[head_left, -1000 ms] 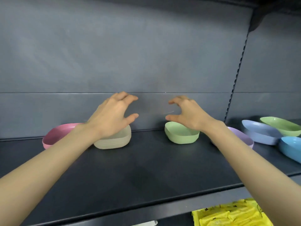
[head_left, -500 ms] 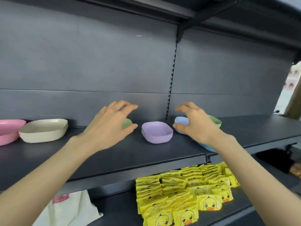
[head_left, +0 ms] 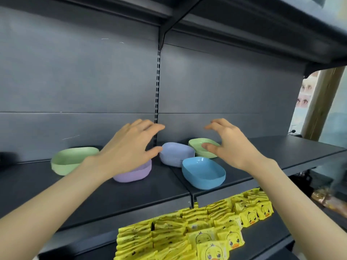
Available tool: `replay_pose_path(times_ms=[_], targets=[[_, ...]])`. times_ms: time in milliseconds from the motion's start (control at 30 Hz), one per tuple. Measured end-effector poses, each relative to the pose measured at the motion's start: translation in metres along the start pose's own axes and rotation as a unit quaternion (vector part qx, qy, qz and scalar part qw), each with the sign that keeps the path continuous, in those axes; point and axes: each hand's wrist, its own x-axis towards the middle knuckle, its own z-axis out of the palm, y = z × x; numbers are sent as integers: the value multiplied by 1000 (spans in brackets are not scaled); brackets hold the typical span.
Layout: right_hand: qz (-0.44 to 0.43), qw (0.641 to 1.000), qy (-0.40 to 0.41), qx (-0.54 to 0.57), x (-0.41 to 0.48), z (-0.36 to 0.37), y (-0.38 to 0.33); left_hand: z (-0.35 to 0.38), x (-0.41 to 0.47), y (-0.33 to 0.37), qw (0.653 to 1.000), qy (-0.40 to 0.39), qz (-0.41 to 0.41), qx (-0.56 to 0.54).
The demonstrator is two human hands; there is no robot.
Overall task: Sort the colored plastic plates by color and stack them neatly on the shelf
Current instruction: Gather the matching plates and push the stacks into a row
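1. Head view, handling: five plastic plates on the shelf (head_left: 131, 196), deep and bowl-like with rounded corners. Probably light, stiff and smooth, so apt to slide on the dark metal if nudged; unlikely to break. Best taken at the rim, thumb on one long side and fingers on the other, or lifted from under the lip.
2. Head view, plates: large green plate (head_left: 69, 162) toward the shelf's left end; purple plate (head_left: 135, 173) mid-shelf, near the back; lavender plate (head_left: 176, 153) just right of it, by the back panel; blue plate (head_left: 203, 173) nearest the front edge, at the seam between shelf sections; small green plate (head_left: 201, 147) behind it at the back.
3. Head view, hands: left hand (head_left: 131, 147) spread, fingers curved, empty, hovering over the purple plate and hiding part of it. Right hand (head_left: 227, 145) likewise spread and empty, above the small green plate, thumb over its rim; contact impossible to judge.
4. Lower shelf: yellow duck packets (head_left: 197, 228), well apart from the plates.
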Motion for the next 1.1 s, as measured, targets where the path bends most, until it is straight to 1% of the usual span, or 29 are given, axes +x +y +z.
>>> replay_pose_path(times_ms=[100, 300, 600, 667, 800, 933, 1000, 1100], targets=[[8, 1000, -15, 15, 18, 11, 33, 29, 29, 3, 1000, -2, 2, -12], [25, 998, -47, 38, 46, 36, 90, 78, 75, 18, 998, -33, -12, -54], [-1, 994, -76, 82, 83, 66, 180, 141, 135, 48, 996, -59, -36, -50], [-14, 992, -86, 93, 93, 73, 203, 157, 150, 58, 995, -65, -53, -45], [-51, 986, -117, 109, 114, 88, 247, 189, 177, 75, 989, -84, -115, -50], [-75, 975, -149, 146, 136, 107, 283, 218, 202, 83, 973, -131, -176, -71], [-70, 968, -170, 171, 146, 118, 296, 228, 216, 82, 963, -160, -199, -87], [-58, 956, -197, 207, 159, 135, 312, 240, 227, 76, 950, -205, -220, -82]])
